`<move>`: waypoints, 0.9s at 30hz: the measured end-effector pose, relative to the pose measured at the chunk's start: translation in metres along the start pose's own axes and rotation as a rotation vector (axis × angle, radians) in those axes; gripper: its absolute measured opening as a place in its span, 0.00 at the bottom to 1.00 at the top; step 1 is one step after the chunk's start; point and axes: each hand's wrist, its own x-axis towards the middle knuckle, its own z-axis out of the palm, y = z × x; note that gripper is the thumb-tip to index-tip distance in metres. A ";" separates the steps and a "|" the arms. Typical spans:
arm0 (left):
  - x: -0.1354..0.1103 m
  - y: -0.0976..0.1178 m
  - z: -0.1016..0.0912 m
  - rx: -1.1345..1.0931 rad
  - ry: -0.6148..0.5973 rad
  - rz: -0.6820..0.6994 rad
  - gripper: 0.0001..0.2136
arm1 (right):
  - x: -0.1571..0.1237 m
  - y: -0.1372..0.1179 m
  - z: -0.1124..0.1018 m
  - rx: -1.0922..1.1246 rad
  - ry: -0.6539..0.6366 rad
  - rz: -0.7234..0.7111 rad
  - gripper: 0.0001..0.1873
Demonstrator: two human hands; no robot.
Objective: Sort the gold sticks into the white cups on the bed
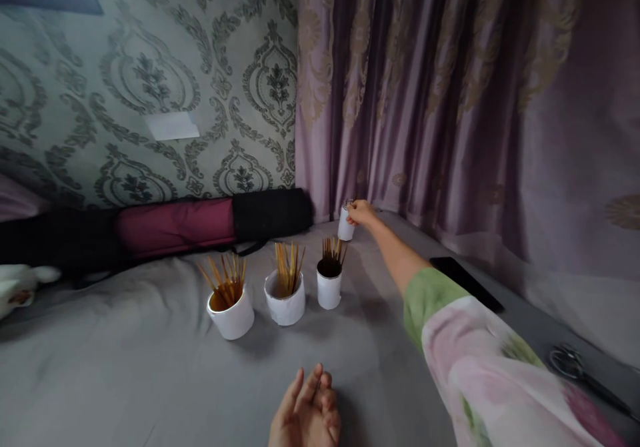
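Observation:
My right hand [361,213] reaches far forward to a slim white container [345,228] near the curtain. Its fingers are closed at that container's rim; whether they pinch its contents or the rim itself is too small to tell. My left hand [306,412] lies palm up at the bottom middle, fingers loosely curled and apart, holding nothing. Between the hands stand a narrow white container [329,292], a wider white container [286,308] and another wide white container [233,320] at left. Each holds several thin wooden sticks [287,270] standing up or leaning.
Grey cloth [150,373] covers the surface. A long black and maroon bag [175,228] lies along the patterned wall. Purple curtains [400,87] hang behind and to the right. A flat black object [465,281] and a dark-handled tool [590,377] lie at right. A white plush item [20,287] shows at left.

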 end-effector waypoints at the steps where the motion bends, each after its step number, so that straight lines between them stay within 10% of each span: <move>1: 0.001 0.001 -0.001 0.001 -0.009 -0.006 0.07 | 0.002 -0.001 0.002 -0.005 -0.004 -0.001 0.12; 13: 0.010 0.000 -0.010 0.012 -0.050 -0.002 0.11 | 0.019 0.005 0.019 -0.083 -0.071 -0.042 0.08; 27: 0.005 0.002 -0.002 -0.062 -0.079 -0.027 0.08 | -0.012 0.017 0.016 0.128 0.070 -0.085 0.26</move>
